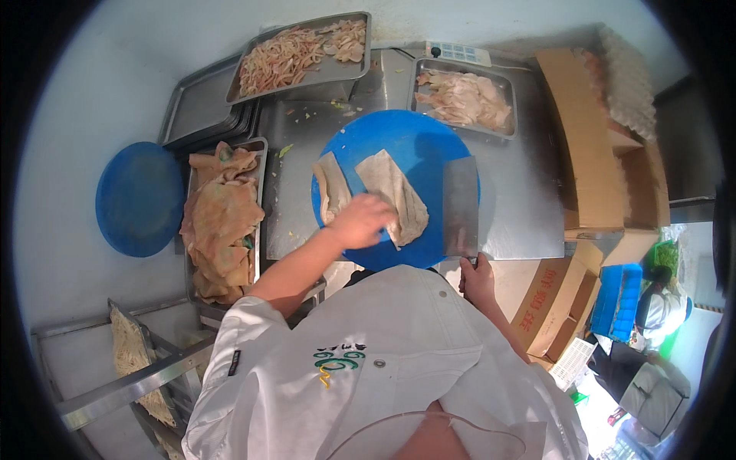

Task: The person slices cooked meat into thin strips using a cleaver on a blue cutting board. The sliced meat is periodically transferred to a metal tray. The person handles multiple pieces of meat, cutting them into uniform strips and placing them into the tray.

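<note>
Two flat, pale pieces of what looks like pork skin lie on a round blue cutting board [448, 138]. The wider piece [397, 190] is in the middle and the narrower piece [332, 187] is to its left. My left hand [365, 221] is over the near left edge of the wider piece, fingers curled; whether they grip it cannot be made out. In my right hand [478, 279] is the handle of a cleaver [461, 207]. Its broad blade points away from me, over the board's right edge and apart from both pieces.
A tray [261, 172] of large skin sheets stands left of the board. Behind are a tray [322, 75] of cut strips and a tray [513, 123] of pale pieces. Cardboard boxes [581, 132] flank the steel table [517, 190] on the right. Another person [655, 385] is at lower right.
</note>
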`<act>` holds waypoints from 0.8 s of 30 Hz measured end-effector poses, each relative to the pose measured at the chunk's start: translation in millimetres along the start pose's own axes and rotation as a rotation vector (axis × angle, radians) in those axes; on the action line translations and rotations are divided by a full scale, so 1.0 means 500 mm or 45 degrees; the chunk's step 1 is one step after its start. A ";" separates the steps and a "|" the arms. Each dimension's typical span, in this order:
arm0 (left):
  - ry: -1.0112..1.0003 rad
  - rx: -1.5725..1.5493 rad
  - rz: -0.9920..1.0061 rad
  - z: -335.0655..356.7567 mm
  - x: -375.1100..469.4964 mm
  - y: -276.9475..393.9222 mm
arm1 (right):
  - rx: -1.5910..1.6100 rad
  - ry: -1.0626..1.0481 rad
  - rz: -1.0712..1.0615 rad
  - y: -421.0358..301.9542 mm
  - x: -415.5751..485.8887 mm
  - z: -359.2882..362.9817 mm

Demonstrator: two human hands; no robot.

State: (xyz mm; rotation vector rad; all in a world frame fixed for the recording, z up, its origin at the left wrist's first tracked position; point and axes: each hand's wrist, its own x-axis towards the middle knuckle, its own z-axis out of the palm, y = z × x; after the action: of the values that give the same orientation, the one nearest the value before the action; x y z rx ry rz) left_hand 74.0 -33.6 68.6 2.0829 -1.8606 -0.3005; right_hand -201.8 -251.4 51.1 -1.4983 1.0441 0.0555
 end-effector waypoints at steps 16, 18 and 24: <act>0.555 -0.247 -0.732 -0.114 0.071 -0.101 | -0.034 -0.005 -0.178 0.038 -0.029 -0.001; 0.650 -0.216 -0.784 -0.227 -0.006 -0.164 | -0.036 -0.013 -0.164 0.037 -0.027 -0.002; 1.101 0.121 -1.303 -0.470 -0.223 -0.234 | 0.123 -0.031 -0.052 0.035 -0.016 0.004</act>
State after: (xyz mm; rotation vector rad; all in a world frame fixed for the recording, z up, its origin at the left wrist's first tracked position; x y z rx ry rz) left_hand 254.7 111.9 234.1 2.4621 -0.2725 0.4250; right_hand -216.1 -242.5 41.6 -1.4275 0.9826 -0.0055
